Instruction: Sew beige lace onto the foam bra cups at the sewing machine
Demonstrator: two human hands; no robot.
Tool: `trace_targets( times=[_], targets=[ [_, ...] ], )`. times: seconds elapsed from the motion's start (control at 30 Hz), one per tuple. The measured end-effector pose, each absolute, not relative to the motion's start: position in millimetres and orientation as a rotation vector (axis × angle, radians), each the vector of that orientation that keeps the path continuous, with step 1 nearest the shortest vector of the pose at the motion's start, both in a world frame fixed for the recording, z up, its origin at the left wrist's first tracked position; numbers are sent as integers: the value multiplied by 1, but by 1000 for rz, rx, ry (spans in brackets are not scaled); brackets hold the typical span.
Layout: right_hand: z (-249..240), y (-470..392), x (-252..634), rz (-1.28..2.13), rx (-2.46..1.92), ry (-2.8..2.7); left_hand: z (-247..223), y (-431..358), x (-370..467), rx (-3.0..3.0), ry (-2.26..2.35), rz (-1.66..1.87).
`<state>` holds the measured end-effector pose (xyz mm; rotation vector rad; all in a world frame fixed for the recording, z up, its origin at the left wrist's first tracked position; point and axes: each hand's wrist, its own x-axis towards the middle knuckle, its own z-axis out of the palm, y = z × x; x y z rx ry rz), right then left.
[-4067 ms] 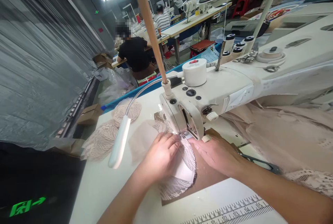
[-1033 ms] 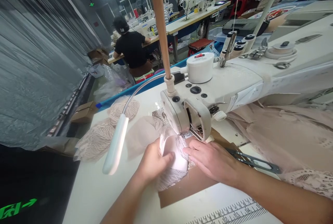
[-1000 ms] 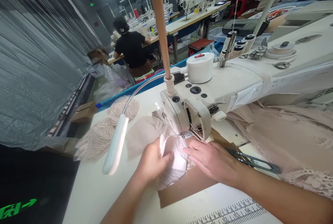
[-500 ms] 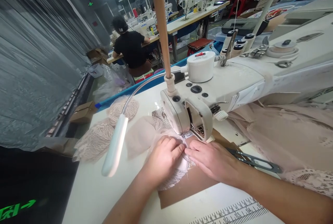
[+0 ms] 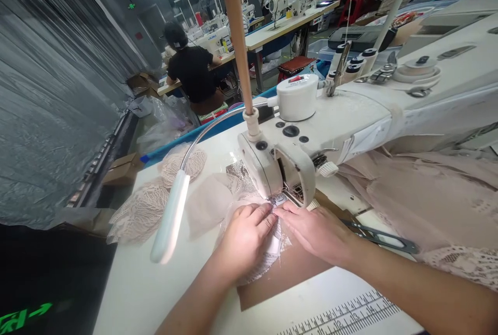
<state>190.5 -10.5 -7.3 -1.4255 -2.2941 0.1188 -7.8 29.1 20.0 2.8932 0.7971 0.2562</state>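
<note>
A pale pink lace fabric piece (image 5: 274,246) lies under the head of a white sewing machine (image 5: 261,166), over a brown sheet (image 5: 288,278). My left hand (image 5: 247,236) presses on the fabric from the left, its fingers curled together and its thumb along the edge. From the right, my right hand (image 5: 313,231) pinches the fabric's edge close to the presser foot, fingertips nearly touching those of the left. Fingers and machine head hide the needle point and part of the fabric. A lit gooseneck lamp (image 5: 170,221) shines from the left.
Lace pieces (image 5: 142,208) and sheer fabric (image 5: 208,200) lie left on the table. A dark metal plate (image 5: 389,239) and a fabric heap (image 5: 428,195) are at the right. A printed ruler (image 5: 342,319) runs along the front. A seated person (image 5: 190,68) works farther back.
Both hands have shifted slightly forward toward the presser foot with the fabric. The right fingers sit a little closer to the machine. The whole view has shifted slightly.
</note>
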Motion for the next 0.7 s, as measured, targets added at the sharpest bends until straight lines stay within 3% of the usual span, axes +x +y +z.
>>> trace_targets(
  times=[0.7],
  targets=[
    [-8, -12, 195, 123, -1347, -2300, 17, 30, -11, 2969, 706, 319]
  ],
)
